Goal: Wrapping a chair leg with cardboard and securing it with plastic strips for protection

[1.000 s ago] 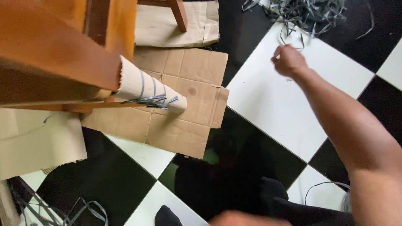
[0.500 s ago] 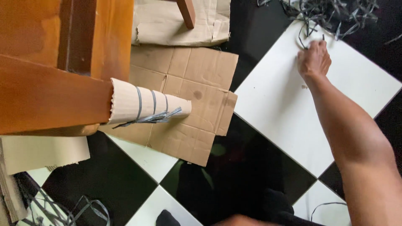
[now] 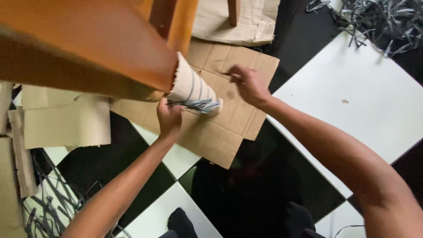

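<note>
Bare forearms, no sleeves; dark socks on feet.

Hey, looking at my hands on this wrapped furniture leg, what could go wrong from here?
1. The grey strap around the cardboard sleeve ends in loose tails; if the left hand slackens, the wraps may loosen.
2. The right hand seems to pinch a thin strip; it might slip free.
3. The sleeve stands on flat cardboard over glossy tiles, which may slide.

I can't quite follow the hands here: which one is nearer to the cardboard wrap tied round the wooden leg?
Left. The left hand touches the cardboard wrap from below, at the grey straps; the right hand hovers apart beside its end.
</note>
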